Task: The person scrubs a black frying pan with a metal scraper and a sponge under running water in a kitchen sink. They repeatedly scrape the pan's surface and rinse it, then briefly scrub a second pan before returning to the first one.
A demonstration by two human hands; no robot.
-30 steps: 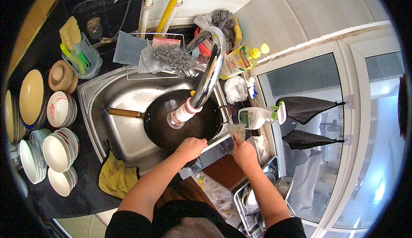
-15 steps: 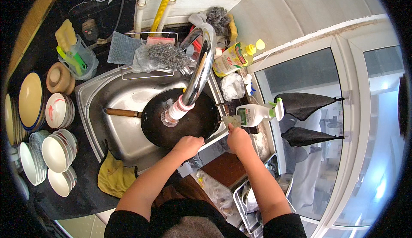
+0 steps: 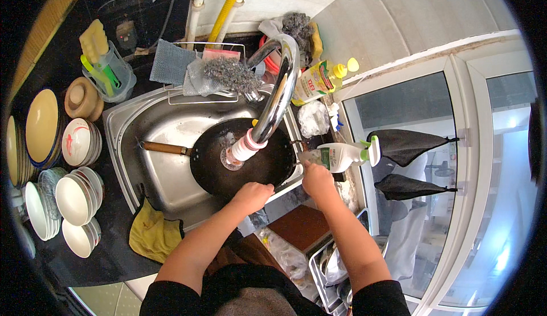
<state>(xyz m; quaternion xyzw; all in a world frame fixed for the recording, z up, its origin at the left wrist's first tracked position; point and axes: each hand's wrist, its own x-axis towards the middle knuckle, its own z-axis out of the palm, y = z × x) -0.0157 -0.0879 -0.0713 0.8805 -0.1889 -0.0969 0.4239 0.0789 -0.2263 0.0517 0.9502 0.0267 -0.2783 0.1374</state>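
Note:
A dark wok (image 3: 219,145) lies in the steel sink (image 3: 156,173), its wooden handle (image 3: 165,148) pointing left. My left hand (image 3: 252,197) is closed at the wok's near right rim, with some of its fingers hidden. On the right, my right hand (image 3: 317,179) pinches a flat greyish pad (image 3: 305,156) beside the small loop grip (image 3: 297,145) on the wok's far side from the handle. Above the wok hangs the chrome faucet (image 3: 279,96) with its white and pink nozzle (image 3: 245,148); no running water can be made out.
A white spray bottle (image 3: 339,157) stands right of my right hand, with a yellow detergent bottle (image 3: 316,82) behind it. Steel wool (image 3: 231,75) rests on a wire rack behind the sink. Stacked bowls (image 3: 74,199) and a yellow cloth (image 3: 152,230) are at left.
The view has shifted slightly, so the scene sits a little to the right. The pad in my right hand now looks blurred and tilted differently. My left hand stays at the wok's rim.

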